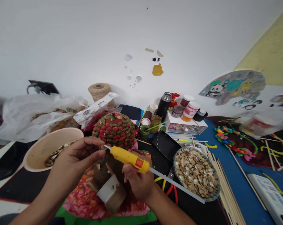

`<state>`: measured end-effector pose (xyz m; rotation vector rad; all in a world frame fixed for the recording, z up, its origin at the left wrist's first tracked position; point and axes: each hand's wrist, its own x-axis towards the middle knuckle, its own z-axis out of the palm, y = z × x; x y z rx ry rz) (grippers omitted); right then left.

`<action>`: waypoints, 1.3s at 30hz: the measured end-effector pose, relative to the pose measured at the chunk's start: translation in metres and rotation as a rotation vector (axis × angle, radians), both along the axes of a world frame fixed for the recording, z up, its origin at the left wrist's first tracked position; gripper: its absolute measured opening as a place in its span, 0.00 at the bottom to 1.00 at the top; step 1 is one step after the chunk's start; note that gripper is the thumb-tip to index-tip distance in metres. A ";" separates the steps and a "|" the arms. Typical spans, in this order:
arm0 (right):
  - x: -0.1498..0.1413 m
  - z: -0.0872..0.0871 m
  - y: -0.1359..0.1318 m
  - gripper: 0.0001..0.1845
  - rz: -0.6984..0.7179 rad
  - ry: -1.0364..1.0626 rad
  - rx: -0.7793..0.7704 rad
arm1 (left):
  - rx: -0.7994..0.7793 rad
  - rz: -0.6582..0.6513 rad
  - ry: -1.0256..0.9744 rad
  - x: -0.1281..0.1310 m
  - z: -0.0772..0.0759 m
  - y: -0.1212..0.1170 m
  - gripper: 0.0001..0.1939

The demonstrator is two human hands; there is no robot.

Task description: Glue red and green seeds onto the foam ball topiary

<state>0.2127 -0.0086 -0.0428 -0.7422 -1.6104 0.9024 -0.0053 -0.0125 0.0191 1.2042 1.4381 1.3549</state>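
Observation:
My right hand (136, 181) is closed round a yellow glue gun (129, 158) with a clear glue stick (176, 185) trailing out its back. The gun's nozzle points left at my left hand (81, 154), whose thumb and fingers pinch a small piece at the nozzle tip; it is too small to name. Just behind the hands stands a dome (114, 129) covered in red and green painted seeds, on a stem wrapped in twine and a white cup (109, 190).
A beige bowl (38, 150) with seeds sits at left, a patterned bowl (197, 172) of pale shells at right. Wooden sticks (222, 184), paint jars (188, 111), a black flask (164, 105), a twine roll (100, 91) and plastic bags (31, 112) crowd the table. Red-handled pliers (173, 190) lie under the glue stick.

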 end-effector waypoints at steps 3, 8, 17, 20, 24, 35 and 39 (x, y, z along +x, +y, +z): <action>0.000 0.001 0.000 0.40 -0.002 -0.015 -0.001 | 0.002 0.000 0.000 0.000 -0.001 0.000 0.26; 0.000 0.000 0.001 0.41 -0.021 -0.028 -0.001 | 0.009 -0.003 0.010 -0.002 -0.005 0.001 0.24; 0.001 0.005 0.000 0.42 -0.046 -0.097 0.027 | 0.005 -0.003 -0.001 -0.003 -0.006 0.001 0.22; 0.001 0.005 0.000 0.42 -0.033 -0.085 0.011 | 0.013 0.000 0.000 -0.003 -0.007 0.001 0.22; 0.002 0.003 -0.001 0.41 -0.019 -0.068 -0.026 | 0.020 0.002 0.005 -0.005 -0.010 0.002 0.22; 0.001 0.003 -0.002 0.43 -0.039 -0.119 -0.030 | -0.009 0.008 0.026 -0.005 -0.007 0.001 0.25; 0.002 0.002 -0.002 0.42 -0.035 -0.137 -0.015 | -0.006 0.012 0.029 -0.003 -0.004 0.001 0.25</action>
